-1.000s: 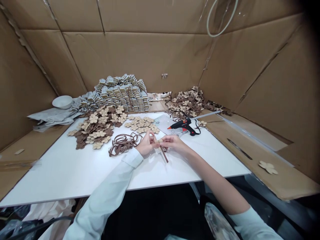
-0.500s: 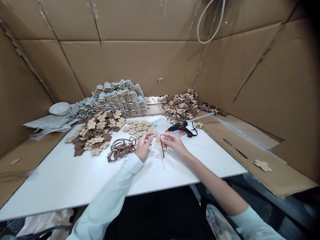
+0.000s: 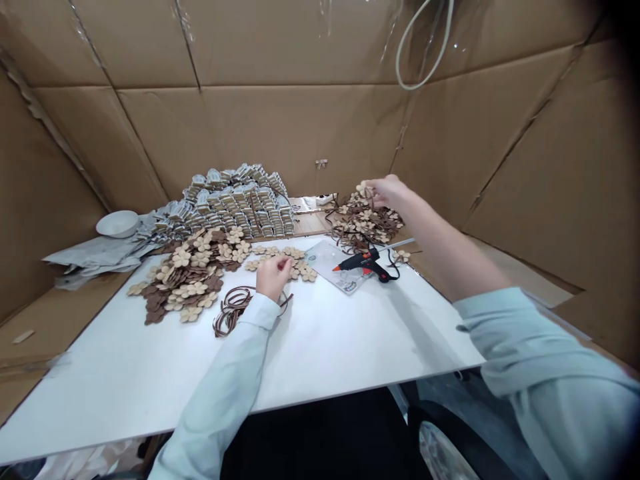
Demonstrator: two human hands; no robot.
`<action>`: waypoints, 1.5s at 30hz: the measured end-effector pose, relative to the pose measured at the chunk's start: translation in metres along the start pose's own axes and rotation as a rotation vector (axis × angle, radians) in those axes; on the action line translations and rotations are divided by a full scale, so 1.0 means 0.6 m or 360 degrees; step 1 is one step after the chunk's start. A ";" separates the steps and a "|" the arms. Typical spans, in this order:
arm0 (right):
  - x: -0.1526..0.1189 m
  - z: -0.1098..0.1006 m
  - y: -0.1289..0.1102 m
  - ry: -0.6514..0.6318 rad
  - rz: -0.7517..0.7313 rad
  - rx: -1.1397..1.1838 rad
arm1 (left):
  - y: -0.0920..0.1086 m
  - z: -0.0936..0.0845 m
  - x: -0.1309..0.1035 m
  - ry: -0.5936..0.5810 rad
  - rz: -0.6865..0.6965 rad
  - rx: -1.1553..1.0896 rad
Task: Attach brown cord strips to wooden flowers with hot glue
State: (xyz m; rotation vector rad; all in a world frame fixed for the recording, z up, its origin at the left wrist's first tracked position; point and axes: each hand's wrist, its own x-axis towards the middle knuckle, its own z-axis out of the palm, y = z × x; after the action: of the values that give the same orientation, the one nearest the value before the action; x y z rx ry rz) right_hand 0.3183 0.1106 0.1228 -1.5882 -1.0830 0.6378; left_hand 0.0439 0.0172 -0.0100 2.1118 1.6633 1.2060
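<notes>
Cream petalled flower (image 3: 363,189), right hand (image 3: 387,192) pinching it, coiled brown cord (image 3: 231,309)

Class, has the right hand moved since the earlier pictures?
Yes: the right hand has moved away from the wearer, beyond the glue gun, to the flower heap.
</notes>
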 end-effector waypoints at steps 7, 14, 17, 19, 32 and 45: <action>-0.011 -0.024 0.001 -0.0079 0.0120 -0.0427 | -0.035 0.010 0.019 -0.0161 -0.0123 0.0370; -0.100 0.017 -0.016 -0.0633 -0.0292 -0.0045 | -0.027 0.013 -0.008 -0.0615 0.0007 0.0680; -0.163 0.070 0.019 -0.0881 -0.0421 -0.0305 | -0.023 0.011 -0.011 -0.0644 0.0050 0.0708; -0.204 0.109 0.055 -0.1000 -0.0513 -0.0714 | -0.024 0.010 -0.011 -0.0657 0.0060 0.0669; -0.256 0.167 0.159 -0.0709 -0.0719 -0.1103 | -0.020 0.018 -0.011 -0.0454 0.0082 0.0158; -0.273 0.151 0.189 -0.1005 -0.0643 -0.0894 | -0.036 -0.038 0.007 -0.1032 -0.0317 0.0196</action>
State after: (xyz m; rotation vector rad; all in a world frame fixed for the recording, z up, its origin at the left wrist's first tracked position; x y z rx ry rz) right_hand 0.2060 0.0044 -0.0322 -1.5804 -2.1385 0.5984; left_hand 0.0123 0.0213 -0.0061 2.0295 1.5979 0.3060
